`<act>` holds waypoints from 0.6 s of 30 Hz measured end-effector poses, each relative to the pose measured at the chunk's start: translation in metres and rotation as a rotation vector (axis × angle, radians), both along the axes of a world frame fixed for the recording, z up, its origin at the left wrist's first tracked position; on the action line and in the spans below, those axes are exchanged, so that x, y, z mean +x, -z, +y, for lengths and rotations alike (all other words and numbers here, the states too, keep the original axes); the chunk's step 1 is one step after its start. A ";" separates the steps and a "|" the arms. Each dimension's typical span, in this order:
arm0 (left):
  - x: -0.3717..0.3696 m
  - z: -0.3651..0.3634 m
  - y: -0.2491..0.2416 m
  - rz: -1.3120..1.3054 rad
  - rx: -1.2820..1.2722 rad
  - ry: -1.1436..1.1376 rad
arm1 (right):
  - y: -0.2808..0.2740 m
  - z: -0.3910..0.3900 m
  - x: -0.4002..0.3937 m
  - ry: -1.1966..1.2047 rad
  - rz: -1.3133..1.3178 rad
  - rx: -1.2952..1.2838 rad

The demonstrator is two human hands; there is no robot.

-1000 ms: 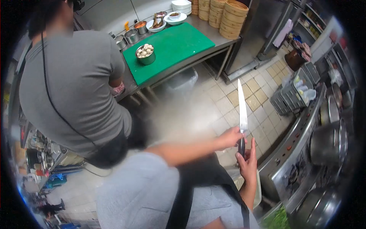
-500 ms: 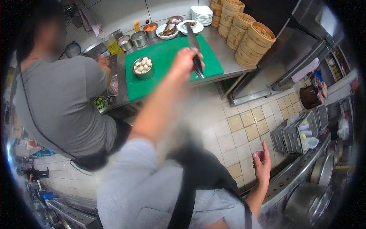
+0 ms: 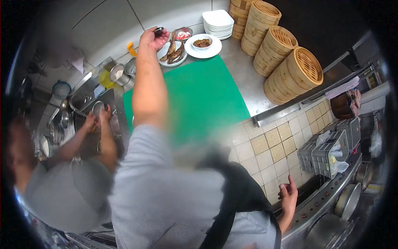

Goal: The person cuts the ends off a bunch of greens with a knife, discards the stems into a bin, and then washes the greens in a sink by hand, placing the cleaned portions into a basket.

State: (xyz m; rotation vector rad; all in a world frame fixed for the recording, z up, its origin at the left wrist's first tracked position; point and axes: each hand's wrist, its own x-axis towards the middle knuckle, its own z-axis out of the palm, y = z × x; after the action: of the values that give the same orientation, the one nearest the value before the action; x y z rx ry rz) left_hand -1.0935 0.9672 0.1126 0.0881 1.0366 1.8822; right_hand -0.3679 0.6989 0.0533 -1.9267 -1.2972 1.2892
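Note:
My left hand (image 3: 154,40) is stretched out above the back of the counter, near the wall. Its fingers are curled around a knife (image 3: 158,30); only a short dark end shows, and the blade is hidden. Just beside it, a white plate (image 3: 168,63) carries whole browned fish (image 3: 177,54). Below my forearm lies a green cutting board (image 3: 199,97). My right hand (image 3: 289,194) hangs low at the right, holding nothing, with its index finger extended and the others loosely bent.
A co-worker's hands (image 3: 99,118) hold a bowl (image 3: 98,108) over the sink at left. Bamboo steamers (image 3: 286,81) stand at the counter's right, beside stacked white plates (image 3: 218,20). A small bowl of brown food (image 3: 202,43) sits on a plate. Grey crates (image 3: 323,155) stand low right.
My left hand has moved up and left toward the wall with the knife. The metal pot of white balls is now out of sight. The co-worker has turned to the sink.

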 end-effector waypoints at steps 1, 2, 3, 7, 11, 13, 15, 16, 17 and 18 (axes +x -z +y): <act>-0.014 0.009 0.001 -0.060 0.055 0.000 | -0.002 0.005 -0.005 0.014 -0.022 -0.018; -0.025 0.019 0.004 -0.123 0.110 -0.004 | -0.006 0.010 -0.010 0.019 -0.026 -0.024; -0.035 0.031 0.007 -0.171 0.089 -0.061 | -0.012 0.014 -0.015 0.013 -0.038 -0.050; -0.055 0.060 0.013 -0.198 0.055 -0.202 | -0.016 0.030 -0.021 -0.009 -0.107 -0.087; -0.087 0.089 0.021 -0.305 0.077 -0.199 | -0.016 0.038 -0.016 0.053 -0.087 -0.126; -0.123 0.107 0.036 -0.315 0.091 -0.129 | -0.004 0.035 -0.007 0.010 -0.151 -0.061; -0.118 0.110 0.027 -0.251 0.044 -0.260 | -0.019 0.041 -0.022 0.050 -0.161 -0.114; -0.123 0.113 0.024 -0.265 0.013 -0.324 | -0.024 0.041 -0.028 0.070 -0.168 -0.161; -0.142 0.116 0.029 -0.326 0.051 -0.297 | -0.013 0.034 -0.018 0.084 -0.118 -0.152; -0.167 0.122 0.040 -0.392 0.083 -0.256 | -0.008 0.028 -0.015 0.134 -0.118 -0.157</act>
State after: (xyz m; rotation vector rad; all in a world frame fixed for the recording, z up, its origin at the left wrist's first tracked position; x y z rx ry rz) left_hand -1.2604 1.0888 0.0723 -0.3679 0.7250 2.0640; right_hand -0.3830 0.7270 0.0615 -2.1881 -1.1283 1.2588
